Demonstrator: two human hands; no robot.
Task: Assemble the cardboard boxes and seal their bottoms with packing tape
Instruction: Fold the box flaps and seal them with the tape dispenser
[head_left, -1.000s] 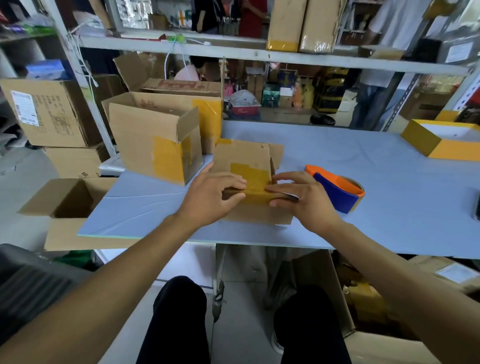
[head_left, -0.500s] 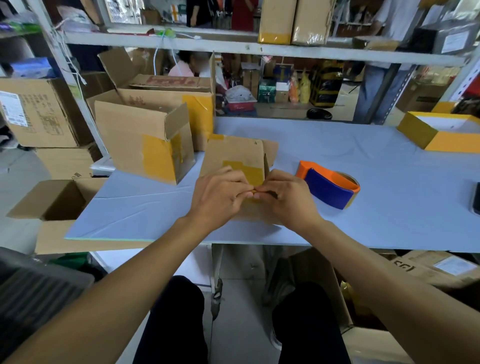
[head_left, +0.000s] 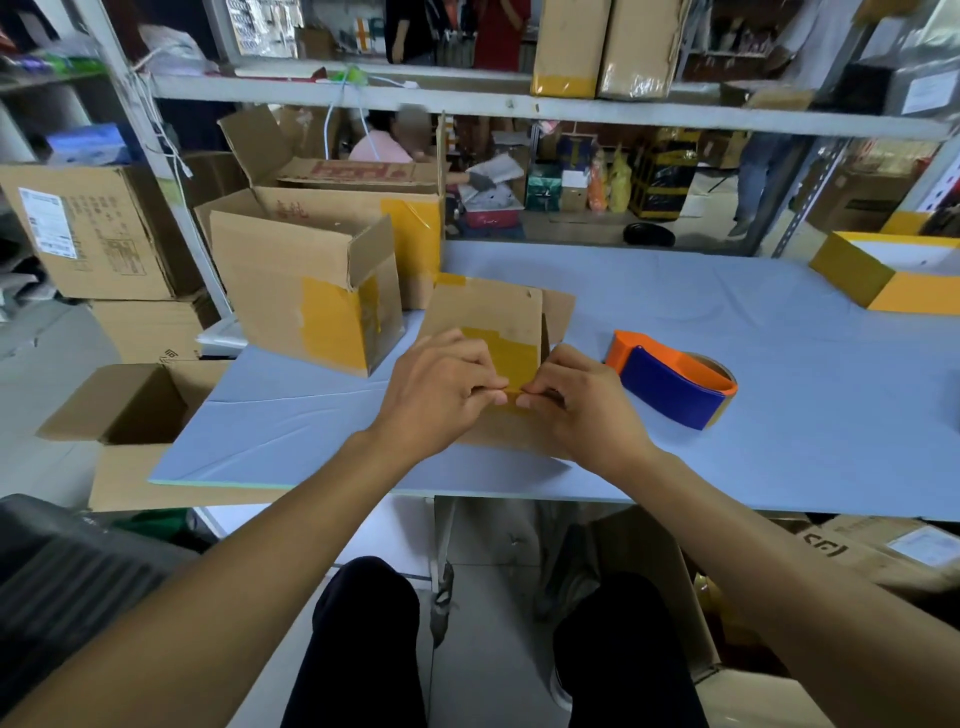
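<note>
Small cardboard box (head_left: 488, 332) set near counter (head_left: 779, 364) front edge, left of middle, taped face tilted toward camera. Both forearms extended forward, wrists converged over box. Left hand (head_left: 441, 389) curled, fingertips pinched on lower edge of yellow tape strip (head_left: 506, 358); grip narrow. Right hand (head_left: 576, 400) curled likewise, tape edge pinched opposite left fingertips. Tape dispenser (head_left: 670, 387) laid just right of right hand. Taped box (head_left: 306, 291) stood at counter's left edge.

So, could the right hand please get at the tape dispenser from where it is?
Probably yes: the tape dispenser lies just beside the right hand with bare table between, though that hand now pinches tape on the box.
</note>
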